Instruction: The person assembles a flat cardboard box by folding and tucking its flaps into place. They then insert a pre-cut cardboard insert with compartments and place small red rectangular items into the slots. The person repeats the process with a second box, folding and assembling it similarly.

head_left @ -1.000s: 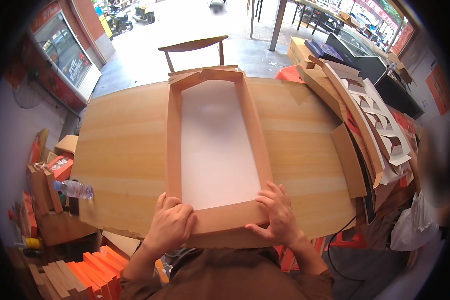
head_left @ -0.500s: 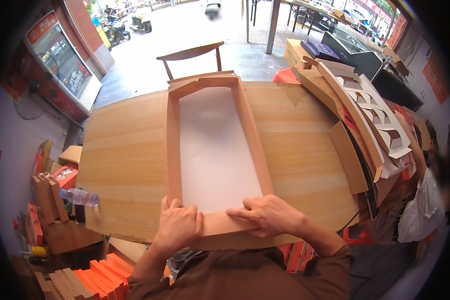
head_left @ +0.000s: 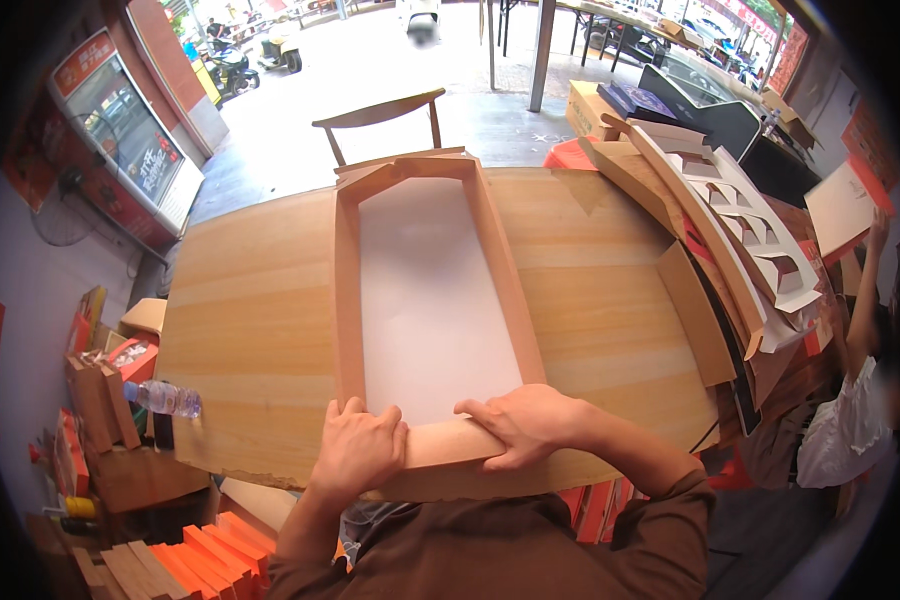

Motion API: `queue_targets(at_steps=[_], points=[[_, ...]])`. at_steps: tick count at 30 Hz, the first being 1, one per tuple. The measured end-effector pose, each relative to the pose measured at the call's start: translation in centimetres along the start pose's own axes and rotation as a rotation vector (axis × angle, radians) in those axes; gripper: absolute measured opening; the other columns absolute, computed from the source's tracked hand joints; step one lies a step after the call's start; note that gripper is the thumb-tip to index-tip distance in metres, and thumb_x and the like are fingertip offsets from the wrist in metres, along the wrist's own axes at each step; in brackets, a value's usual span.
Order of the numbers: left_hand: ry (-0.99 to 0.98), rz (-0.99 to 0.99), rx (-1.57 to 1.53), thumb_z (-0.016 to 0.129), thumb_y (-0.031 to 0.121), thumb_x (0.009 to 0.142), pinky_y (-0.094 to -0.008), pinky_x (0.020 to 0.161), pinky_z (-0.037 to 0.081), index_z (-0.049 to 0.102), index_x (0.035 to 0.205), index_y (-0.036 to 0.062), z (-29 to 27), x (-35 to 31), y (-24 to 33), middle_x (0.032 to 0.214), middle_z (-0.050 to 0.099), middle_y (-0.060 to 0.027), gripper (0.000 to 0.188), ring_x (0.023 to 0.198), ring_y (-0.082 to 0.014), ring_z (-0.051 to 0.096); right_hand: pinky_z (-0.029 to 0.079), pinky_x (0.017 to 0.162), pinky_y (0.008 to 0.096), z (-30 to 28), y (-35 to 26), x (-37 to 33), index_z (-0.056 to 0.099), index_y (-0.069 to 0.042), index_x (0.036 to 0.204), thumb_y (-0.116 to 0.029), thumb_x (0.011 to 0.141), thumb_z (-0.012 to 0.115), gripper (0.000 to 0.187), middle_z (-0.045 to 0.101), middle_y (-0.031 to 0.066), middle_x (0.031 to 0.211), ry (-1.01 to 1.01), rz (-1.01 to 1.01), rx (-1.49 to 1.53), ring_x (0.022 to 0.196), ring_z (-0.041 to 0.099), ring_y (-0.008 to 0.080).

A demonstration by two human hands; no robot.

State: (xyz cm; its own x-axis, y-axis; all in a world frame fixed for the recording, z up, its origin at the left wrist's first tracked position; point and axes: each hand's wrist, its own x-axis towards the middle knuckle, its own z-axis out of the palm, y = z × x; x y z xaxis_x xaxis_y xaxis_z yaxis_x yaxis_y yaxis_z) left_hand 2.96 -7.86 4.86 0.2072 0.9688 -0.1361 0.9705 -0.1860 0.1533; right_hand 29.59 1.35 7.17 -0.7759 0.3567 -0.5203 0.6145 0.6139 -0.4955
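Note:
A long, shallow cardboard box [head_left: 346,300] with brown walls and a white inner bottom lies lengthwise on the wooden table [head_left: 610,300]. Its far end wall shows a creased flap at the left corner. My left hand [head_left: 360,445] grips the near left corner, fingers bent over the rim of the near wall. On the same wall, toward the right corner, my right hand [head_left: 532,425] has its fingers folded over the top edge, with the thumb on the outer side. The fingertips inside the box are partly hidden.
Cardboard sheets and white cut-out inserts [head_left: 740,220] are stacked along the table's right side. A water bottle [head_left: 170,398] stands by the left edge, a wooden chair [head_left: 382,112] beyond the far edge. At far right, a co-worker's hand [head_left: 878,228] holds up a white-and-red box [head_left: 842,212].
My right hand has shifted slightly along the near wall and its fingers have curled further over it. The co-worker at right has raised a white-and-red box. My left hand stays put.

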Motion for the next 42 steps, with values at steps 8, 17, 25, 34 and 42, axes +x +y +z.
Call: queue_targets(at_steps=[8,17,25,34,42], points=[[-0.061,-0.081,-0.056,0.054,0.034,0.107,-0.0534,0.086,0.051,0.076,0.095,0.0088,-0.5,0.4,0.2,0.081,0.075,-0.0167,0.035,0.091,-0.0379,0.071,0.055,0.098,0.0524,0.2,-0.1,1.7,0.057,0.001,0.14,-0.046,0.112,0.045,0.056,0.075,0.0283,0.115,0.007,0.037,0.218,0.112,0.071,0.0458],[-0.06,-0.118,-0.034,0.056,0.038,0.105,-0.0532,0.089,0.053,0.08,0.096,0.0089,-0.1,-0.4,0.0,0.09,0.078,-0.0182,0.039,0.095,-0.0375,0.073,0.054,0.105,0.0438,0.5,0.2,3.6,0.053,-0.004,0.154,-0.047,0.105,0.068,0.067,0.071,0.0267,0.134,-0.082,-0.165,0.499,0.123,0.069,0.0355],[-0.12,-0.106,-0.056,0.06,0.042,0.101,-0.0543,0.091,0.052,0.08,0.094,0.0117,0.5,0.0,-0.3,0.093,0.079,-0.015,0.037,0.097,-0.0367,0.073,0.052,0.105,0.0497,2.0,-0.1,1.6,0.036,-0.008,0.168,-0.057,0.098,0.068,0.092,0.062,0.0237,0.136,-0.057,-0.161,0.063,0.121,0.064,0.0434],[0.134,0.043,0.017,0.071,0.053,0.097,-0.0636,0.118,0.034,0.079,0.103,0.0104,0.6,-1.5,-0.9,0.101,0.08,-0.0138,0.044,0.115,-0.0351,0.07,0.06,0.089,0.049,4.6,-1.8,0.2,0.075,-0.009,0.115,-0.042,0.106,0.063,0.036,0.072,0.0198,0.118,0.138,-0.123,-0.117,0.105,0.072,0.037],[0.142,0.368,-0.019,0.072,0.041,0.099,-0.0371,0.072,0.06,0.072,0.1,0.0113,1.7,-4.4,0.4,0.088,0.074,-0.0075,0.03,0.09,-0.0263,0.076,0.058,0.069,0.0431,7.2,-1.4,-0.7,0.065,-0.012,0.09,-0.046,0.102,0.067,0.036,0.068,0.0049,0.078,0.599,-0.158,-0.232,0.076,0.073,0.029]])
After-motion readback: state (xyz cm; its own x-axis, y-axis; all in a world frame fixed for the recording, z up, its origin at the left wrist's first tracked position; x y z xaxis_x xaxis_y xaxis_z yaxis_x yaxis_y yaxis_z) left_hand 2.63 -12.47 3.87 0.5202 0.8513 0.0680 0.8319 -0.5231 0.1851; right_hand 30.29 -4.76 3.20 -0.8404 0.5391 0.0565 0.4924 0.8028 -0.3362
